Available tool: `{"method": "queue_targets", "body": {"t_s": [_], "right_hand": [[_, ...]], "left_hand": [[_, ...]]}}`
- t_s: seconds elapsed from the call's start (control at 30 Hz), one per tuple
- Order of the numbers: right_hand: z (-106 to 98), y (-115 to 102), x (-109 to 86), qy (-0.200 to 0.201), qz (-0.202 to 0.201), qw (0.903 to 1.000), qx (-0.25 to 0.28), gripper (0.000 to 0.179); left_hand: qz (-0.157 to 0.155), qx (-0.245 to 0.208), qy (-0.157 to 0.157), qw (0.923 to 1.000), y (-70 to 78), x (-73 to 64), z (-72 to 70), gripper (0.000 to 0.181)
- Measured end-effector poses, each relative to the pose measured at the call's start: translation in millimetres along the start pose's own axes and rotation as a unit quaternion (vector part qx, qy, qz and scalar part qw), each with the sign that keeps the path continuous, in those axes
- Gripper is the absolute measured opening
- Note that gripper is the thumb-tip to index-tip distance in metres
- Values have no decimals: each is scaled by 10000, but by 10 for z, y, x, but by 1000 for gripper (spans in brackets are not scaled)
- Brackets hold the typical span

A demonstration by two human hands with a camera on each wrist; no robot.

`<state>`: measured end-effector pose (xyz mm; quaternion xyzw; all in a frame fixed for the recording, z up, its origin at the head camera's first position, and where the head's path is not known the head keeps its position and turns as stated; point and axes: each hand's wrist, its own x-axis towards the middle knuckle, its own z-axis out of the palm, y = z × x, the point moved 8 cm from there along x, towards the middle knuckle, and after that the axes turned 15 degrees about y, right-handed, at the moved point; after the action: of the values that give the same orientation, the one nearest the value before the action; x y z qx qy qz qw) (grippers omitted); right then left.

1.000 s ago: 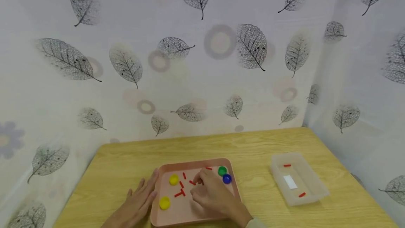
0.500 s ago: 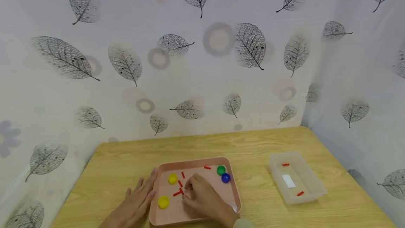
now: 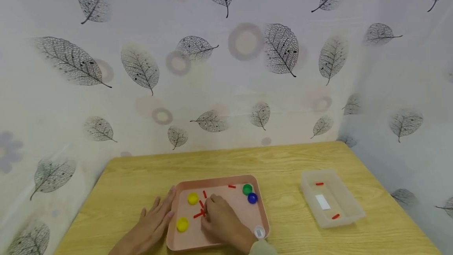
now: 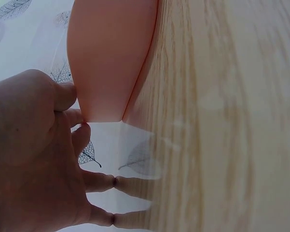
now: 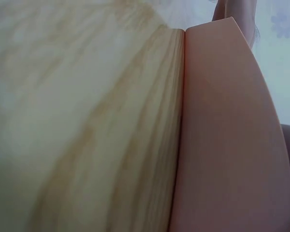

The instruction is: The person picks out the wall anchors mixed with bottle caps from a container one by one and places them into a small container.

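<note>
In the head view, a pink tray (image 3: 244, 217) lies on the wooden table. My left hand (image 3: 152, 220) rests at its left side, fingers extended. In the left wrist view, the thumb and nearest fingertips of that left hand (image 4: 36, 145) touch the end of the tray wall (image 4: 111, 58). My right hand (image 3: 224, 218) is low over the middle of the tray, fingers curled down beside a cluster of short red sticks (image 3: 198, 215). Its fingertips are partly hidden, so whether a stick is between them does not show. The right wrist view shows just the tray's outer wall (image 5: 227, 130) and the table.
Two round yellow caps (image 3: 182, 224) sit at the tray's left. A green cap (image 3: 247, 189) and a blue cap (image 3: 252, 198) lie at its back right, a clear round one (image 3: 259, 232) at the front right. A translucent bin (image 3: 354, 217) holds two red sticks and a white label.
My right hand has moved left and lower toward the clustered red sticks, uncovering the clear cap. One stick once visible by its fingertips is out of sight. The left hand stays in place.
</note>
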<state>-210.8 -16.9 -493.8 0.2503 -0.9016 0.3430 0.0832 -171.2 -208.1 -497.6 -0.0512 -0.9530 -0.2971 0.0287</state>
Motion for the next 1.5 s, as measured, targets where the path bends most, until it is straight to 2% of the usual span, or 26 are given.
{"method": "queue_targets", "body": {"t_s": [0.1,0.27,0.47,0.6,0.83,1.07,1.37,1.5], "right_hand": [[-26,-39,-3,113,-167,9997,-142,11],[-51,-74,-5,115,-227,9995,-181,14],[-44,-37,-2,-184,88,9997,-161,12],[-72,-15,-13,-240,236,9994,-12,12],[-214,-16,-13,161,-195,9997,24,11],[-348,27,-24,271,-293,9991,-131,7],[-567,30,-29,450,-542,9961,-526,4],[-697,27,-57,777,-790,9922,-579,7]], "left_hand": [[13,13,-8,10000,3,0,0,61],[0,19,-15,10000,0,4,-4,60],[-74,21,-85,9999,-9,15,3,61],[-104,8,-116,9999,-16,6,1,61],[-139,20,-120,9998,-15,8,-9,61],[-258,-20,-187,9995,-25,10,14,62],[-156,-115,-69,9998,16,-7,-1,61],[-237,-152,-95,9996,5,-8,-2,60]]}}
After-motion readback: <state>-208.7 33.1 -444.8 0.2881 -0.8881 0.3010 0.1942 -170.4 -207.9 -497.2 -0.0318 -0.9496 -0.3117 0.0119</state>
